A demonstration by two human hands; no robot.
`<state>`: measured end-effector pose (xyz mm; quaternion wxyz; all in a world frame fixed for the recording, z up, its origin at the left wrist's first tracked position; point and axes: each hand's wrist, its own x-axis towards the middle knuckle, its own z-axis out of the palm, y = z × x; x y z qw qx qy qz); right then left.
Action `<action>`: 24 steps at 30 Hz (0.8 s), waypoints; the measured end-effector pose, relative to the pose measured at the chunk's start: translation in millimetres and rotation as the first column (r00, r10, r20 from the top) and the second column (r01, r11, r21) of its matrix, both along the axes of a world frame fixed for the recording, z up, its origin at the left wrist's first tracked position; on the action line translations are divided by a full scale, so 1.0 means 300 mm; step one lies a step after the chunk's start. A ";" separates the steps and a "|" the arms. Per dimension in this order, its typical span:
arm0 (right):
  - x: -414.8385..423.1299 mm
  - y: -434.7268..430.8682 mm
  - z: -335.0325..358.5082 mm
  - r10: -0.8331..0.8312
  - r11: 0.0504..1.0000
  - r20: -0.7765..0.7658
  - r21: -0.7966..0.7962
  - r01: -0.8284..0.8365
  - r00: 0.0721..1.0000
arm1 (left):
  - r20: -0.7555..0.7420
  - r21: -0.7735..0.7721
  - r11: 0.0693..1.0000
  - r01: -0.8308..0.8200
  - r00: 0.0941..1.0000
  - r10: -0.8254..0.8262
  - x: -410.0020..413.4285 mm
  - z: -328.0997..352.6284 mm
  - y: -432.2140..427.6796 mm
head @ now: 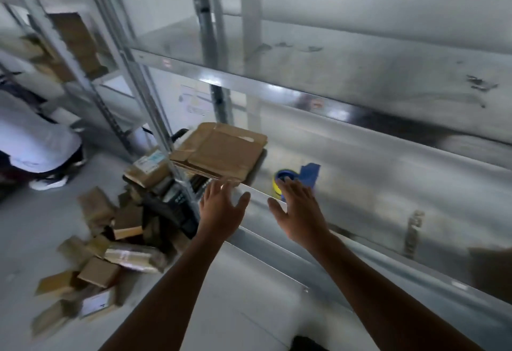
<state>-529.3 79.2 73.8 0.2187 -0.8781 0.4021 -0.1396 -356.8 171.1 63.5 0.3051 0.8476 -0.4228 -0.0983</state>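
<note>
A stack of flattened cardboard boxes (221, 152) lies at the left end of a metal shelf (374, 184). My left hand (221, 206) reaches toward its front edge, fingers spread and straight, holding nothing. My right hand (297, 209) is stretched out over the shelf's front lip, fingers straight, just in front of a blue and yellow tape dispenser (295, 177) that stands on the shelf. Whether either hand touches anything is blurred.
An upper metal shelf (332, 54) overhangs the lower one. Several small cardboard boxes (97, 264) lie scattered on the floor at the left. A person in a white top (36, 140) crouches at the far left beside another rack (69, 45).
</note>
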 end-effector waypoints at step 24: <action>0.750 -0.472 -0.275 -0.178 0.872 -0.098 0.445 0.204 0.979 | -0.090 0.415 0.910 -0.022 0.994 0.065 1.049 -0.253 -0.521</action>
